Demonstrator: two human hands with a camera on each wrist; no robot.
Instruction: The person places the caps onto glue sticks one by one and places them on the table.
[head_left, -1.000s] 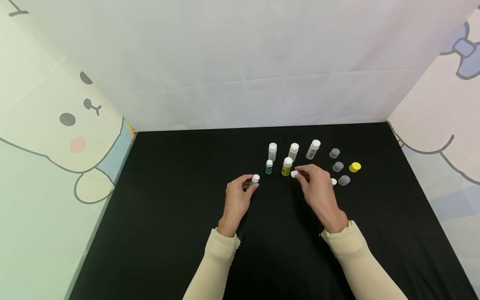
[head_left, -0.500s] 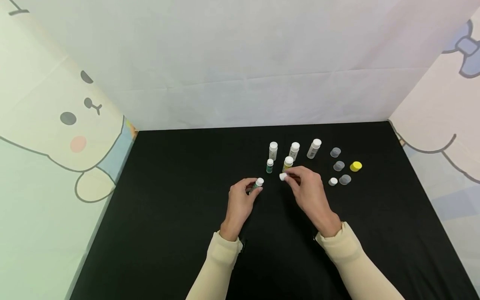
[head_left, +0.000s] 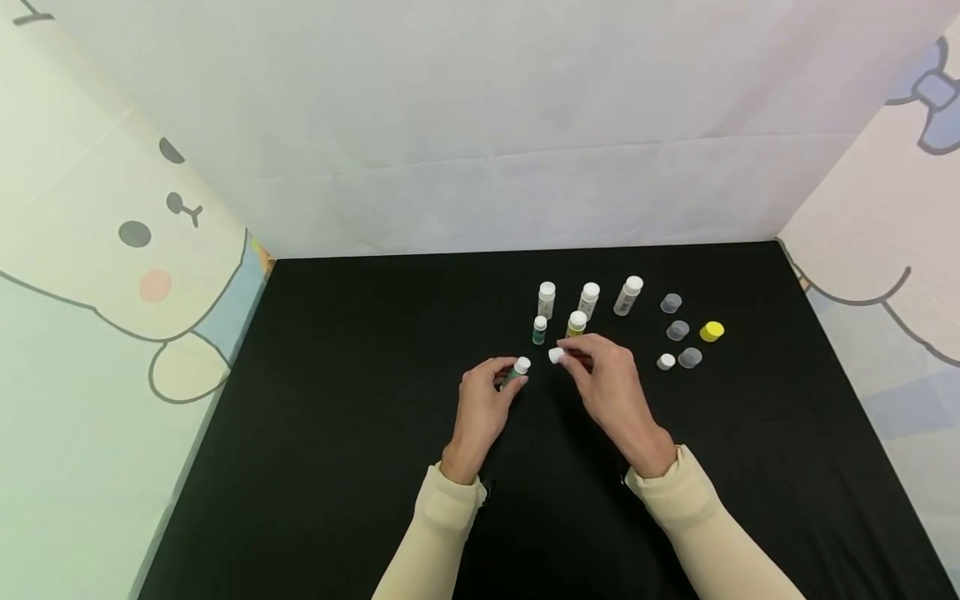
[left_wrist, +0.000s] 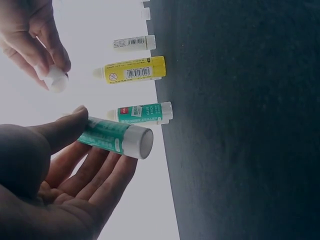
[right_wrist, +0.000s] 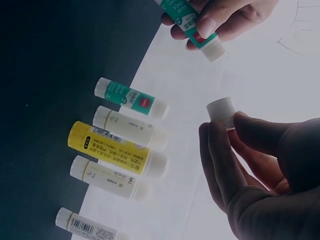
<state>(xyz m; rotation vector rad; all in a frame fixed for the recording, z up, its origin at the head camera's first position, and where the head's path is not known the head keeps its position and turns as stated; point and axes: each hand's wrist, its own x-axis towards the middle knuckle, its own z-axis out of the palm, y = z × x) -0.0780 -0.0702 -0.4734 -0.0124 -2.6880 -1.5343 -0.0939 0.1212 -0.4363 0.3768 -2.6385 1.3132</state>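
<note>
My left hand (head_left: 478, 408) holds a green glue stick (left_wrist: 107, 135) between thumb and fingers, its white top (head_left: 522, 364) uncapped and pointing up. The thumb and fingertips of my right hand (head_left: 615, 392) pinch a small white cap (right_wrist: 221, 110). This cap is held a short way to the right of the glue stick's top, apart from it. Just beyond the hands stand another green glue stick (head_left: 539, 331) and a yellow glue stick (right_wrist: 117, 147). The right fingers overlap the yellow one's lower part in the head view.
Behind stand white glue sticks: a left one (head_left: 547, 300), a middle one (head_left: 589, 300) and a right one (head_left: 628, 296). To the right, several loose caps lie on the black tablecloth (head_left: 337, 375): a yellow cap (head_left: 712, 332), a white cap (head_left: 666, 362) and translucent caps (head_left: 678, 331).
My right hand has moved left with the white cap, closing toward the held glue stick and uncovering the loose white cap. My left hand has shifted slightly right and toward me.
</note>
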